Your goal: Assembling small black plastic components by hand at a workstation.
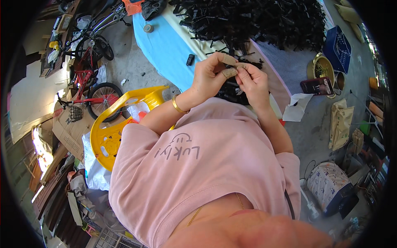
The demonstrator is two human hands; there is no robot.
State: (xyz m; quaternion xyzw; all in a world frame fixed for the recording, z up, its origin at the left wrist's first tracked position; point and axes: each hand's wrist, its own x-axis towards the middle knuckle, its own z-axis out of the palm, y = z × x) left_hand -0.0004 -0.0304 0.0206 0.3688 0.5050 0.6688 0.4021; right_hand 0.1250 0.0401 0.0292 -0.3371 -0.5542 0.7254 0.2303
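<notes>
- Left hand point(209, 78): fingers curled in, thumb w/ tan tape pressed vs. forefinger, pinching a small black plastic part point(235, 72) at chest height, above the table edge.
- Right hand point(251, 80): fingers bent, tips also taped, gripping the same part from the other side; the two hands touch at the fingertips.
- Gold bangle point(178, 106) on the left wrist.
- Just under the hands: small heap of black parts point(231, 91), partly hidden by the hands.
- Table w/ blue cover point(165, 45) directly in front; one loose black piece point(190, 60) on it near the left hand.
- Farther back on the table: big pile of black parts point(256, 20), tape roll point(148, 28) at the left edge.
- Person's left, beside the pink shirt: yellow plastic chair point(111, 128); beyond it a red bicycle point(89, 89).
- Person's right, on the floor: white paper point(298, 106), phone point(316, 85) atop a gold round tin point(322, 66), blue box point(337, 47), brown paper bag point(341, 122).
</notes>
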